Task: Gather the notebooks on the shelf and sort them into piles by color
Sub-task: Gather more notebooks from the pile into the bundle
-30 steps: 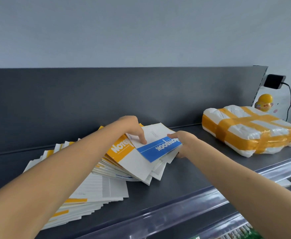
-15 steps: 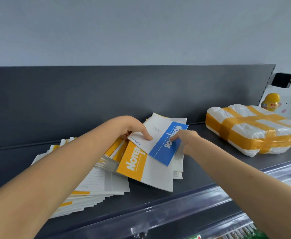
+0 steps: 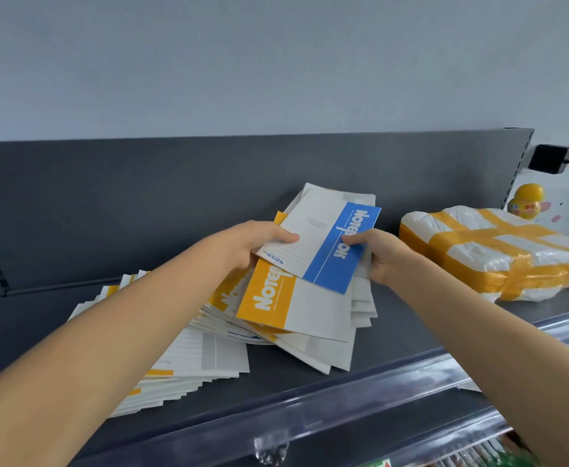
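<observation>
blue notebook (image 3: 323, 237): white cover, blue band, tilted over the loose stack on the shelf (image 3: 394, 338) | left hand (image 3: 259, 244): fingers curled round its left edge, thumb on top, arm stretched forward | right hand (image 3: 380, 254): pinches its right edge, thumb on the band | yellow notebook (image 3: 276, 298): directly beneath | taped parcel (image 3: 498, 251): right, apart

Blue notebook (image 3: 330, 244) swung lengthwise, lifted off yellow notebook (image 3: 269, 298); left hand (image 3: 259, 244), right hand (image 3: 377, 254) now pinch it.

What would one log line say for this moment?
left hand: holds blue notebook | right hand: pinches it | underneath: yellow notebook, unsorted heap
</observation>
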